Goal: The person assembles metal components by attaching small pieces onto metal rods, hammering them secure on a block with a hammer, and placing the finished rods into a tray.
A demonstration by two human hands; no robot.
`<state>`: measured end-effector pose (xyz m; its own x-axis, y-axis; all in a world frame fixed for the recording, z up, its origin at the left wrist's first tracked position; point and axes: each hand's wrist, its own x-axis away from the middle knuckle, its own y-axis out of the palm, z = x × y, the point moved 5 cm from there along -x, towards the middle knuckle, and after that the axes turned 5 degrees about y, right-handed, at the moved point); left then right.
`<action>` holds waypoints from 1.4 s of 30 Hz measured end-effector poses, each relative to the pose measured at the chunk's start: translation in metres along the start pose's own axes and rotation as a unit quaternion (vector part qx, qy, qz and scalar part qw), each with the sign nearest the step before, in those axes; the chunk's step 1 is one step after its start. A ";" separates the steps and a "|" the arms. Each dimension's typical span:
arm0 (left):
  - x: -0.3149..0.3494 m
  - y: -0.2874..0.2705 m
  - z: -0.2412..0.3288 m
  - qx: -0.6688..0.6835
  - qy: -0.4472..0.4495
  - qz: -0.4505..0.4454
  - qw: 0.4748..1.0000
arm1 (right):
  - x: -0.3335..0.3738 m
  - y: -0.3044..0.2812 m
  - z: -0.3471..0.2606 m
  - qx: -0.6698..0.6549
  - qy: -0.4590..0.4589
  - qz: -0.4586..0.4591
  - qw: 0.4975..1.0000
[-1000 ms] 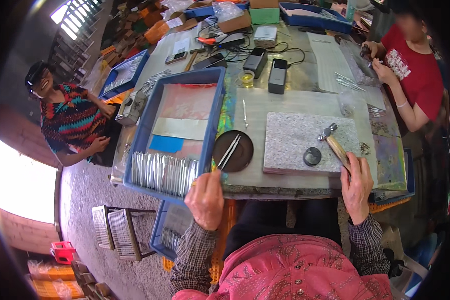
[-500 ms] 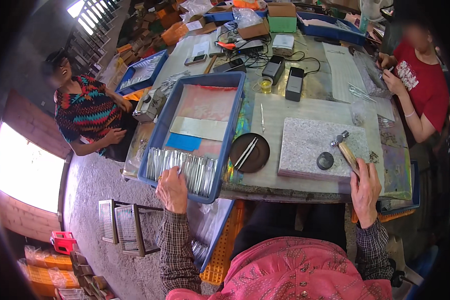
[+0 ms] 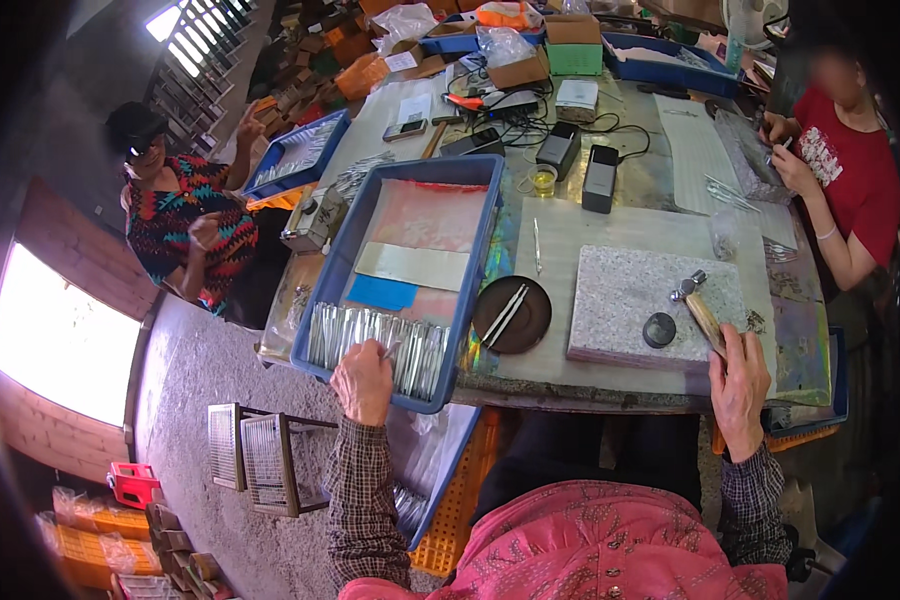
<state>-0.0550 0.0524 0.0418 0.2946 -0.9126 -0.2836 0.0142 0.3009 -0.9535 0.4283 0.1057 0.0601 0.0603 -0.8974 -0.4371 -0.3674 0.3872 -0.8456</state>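
Observation:
My left hand [image 3: 363, 383] is at the near end of a blue tray [image 3: 475, 265], its fingers pinched on a slender piece that seems to be one of the silver tweezers [image 3: 332, 335] packed there in a row. The fingers partly hide it. A hammer [image 3: 705, 318] is in my right hand [image 3: 740, 395], held by its wooden handle. Its metal head rests over a speckled stone block [image 3: 610, 290], beside a small round dark metal piece [image 3: 659, 329]. Between tray and block, a dark round dish [image 3: 530, 335] holds silver tweezers [image 3: 506, 314].
A lone slender silver piece [image 3: 537, 247] lies beyond the dish. Dark box-shaped devices [image 3: 599, 178] with cables and a small yellow jar [image 3: 543, 180] stand farther back. One person [image 3: 185, 215] stands at left; another [image 3: 850, 170] works at right. A wire rack [image 3: 270, 455] is on the floor.
The whole view has shifted slightly, moving things right and down. My left fingers are a little farther right along the tweezers row. The person at left has raised their hands.

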 end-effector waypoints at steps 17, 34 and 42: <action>0.018 -0.002 0.012 0.039 0.002 0.091 0.995 | 0.009 -0.001 0.009 -0.014 -0.003 0.004 1.000; 0.019 -0.003 0.012 0.081 0.063 0.151 0.983 | 0.002 -0.011 -0.001 -0.015 -0.025 0.036 0.999; 0.021 -0.036 0.056 0.180 0.104 0.213 0.955 | 0.000 -0.014 -0.003 -0.015 -0.012 0.021 1.000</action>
<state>0.0039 0.0379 0.0757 0.1518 -0.7096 -0.6880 0.2741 0.6990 -0.6605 0.4303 0.0995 0.0729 0.0670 -0.8750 -0.4794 -0.3986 0.4170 -0.8169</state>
